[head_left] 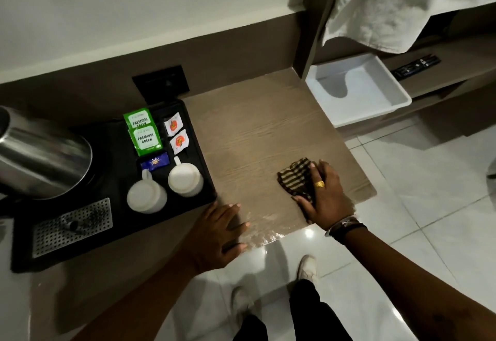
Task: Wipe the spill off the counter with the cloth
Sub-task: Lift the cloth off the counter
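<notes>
A brown wood-grain counter [257,131] fills the middle of the view. A shiny wet spill [264,230] lies along its front edge, between my two hands. A dark cloth with pale stripes [294,176] sits bunched on the counter near the right front. My right hand [326,198], with a gold ring and a wrist strap, presses on the cloth's right side, fingers over it. My left hand [224,236] rests flat on the counter's front edge, fingers spread, holding nothing, beside the black tray.
A black tray [204,152] at left carries two white mugs [146,198], tea sachets [145,136], a steel kettle [40,158] and a perforated drip grid [72,226]. A white bin [357,90] stands right of the counter under a hanging white towel [389,5]. Tiled floor lies below.
</notes>
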Tool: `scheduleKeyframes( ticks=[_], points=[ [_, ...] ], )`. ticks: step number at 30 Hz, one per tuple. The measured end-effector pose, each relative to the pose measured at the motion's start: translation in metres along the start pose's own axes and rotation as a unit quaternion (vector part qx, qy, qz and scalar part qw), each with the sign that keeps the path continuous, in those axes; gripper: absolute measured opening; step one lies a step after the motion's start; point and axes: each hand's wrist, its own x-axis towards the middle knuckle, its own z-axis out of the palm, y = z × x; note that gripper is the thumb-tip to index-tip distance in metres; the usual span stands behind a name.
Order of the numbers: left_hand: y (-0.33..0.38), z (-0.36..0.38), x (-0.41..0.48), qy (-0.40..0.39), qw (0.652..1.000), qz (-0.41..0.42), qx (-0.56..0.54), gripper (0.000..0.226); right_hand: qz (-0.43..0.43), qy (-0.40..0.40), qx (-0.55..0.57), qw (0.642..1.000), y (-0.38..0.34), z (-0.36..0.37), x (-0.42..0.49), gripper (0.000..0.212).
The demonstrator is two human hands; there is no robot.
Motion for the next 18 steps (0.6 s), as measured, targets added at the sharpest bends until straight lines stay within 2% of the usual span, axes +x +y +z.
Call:
scheduleKeyframes(
  ticks=[4,6,8,10,11,12,15,16,18],
  points=[
    [0.015,-0.009,0.02,0.05,0.995,-0.073,-0.05,0.039,-0.072,0.06,-0.113,0.989,0.006,-0.002,0.002,0.039],
    [0.021,-0.018,0.059,0.092,0.985,-0.127,-0.074,0.042,-0.081,0.053,-0.106,0.99,0.004,-0.005,0.007,0.019],
    [0.015,-0.03,0.105,0.119,0.973,-0.18,-0.076,0.05,0.007,0.05,-0.033,0.998,0.01,-0.011,0.015,0.012],
    [0.002,-0.037,0.142,0.11,0.96,-0.251,-0.059,0.05,0.139,0.069,0.135,0.979,0.024,-0.029,0.035,0.013],
    [-0.004,-0.035,0.156,0.103,0.953,-0.281,-0.05,0.048,0.2,0.068,0.241,0.947,0.036,-0.04,0.052,0.016],
    [-0.007,-0.03,0.166,0.104,0.944,-0.31,-0.044,0.047,0.254,0.055,0.352,0.899,0.05,-0.049,0.071,0.018],
    [-0.007,-0.015,0.178,0.131,0.924,-0.357,-0.02,0.055,0.335,-0.003,0.622,0.708,0.093,-0.07,0.135,0.018],
    [-0.006,-0.011,0.179,0.142,0.922,-0.36,-0.014,0.058,0.343,-0.01,0.658,0.671,0.106,-0.073,0.158,0.02],
    [-0.008,-0.004,0.183,0.15,0.919,-0.365,-0.01,0.063,0.341,-0.035,0.677,0.651,0.133,-0.074,0.209,0.031]
  ],
)
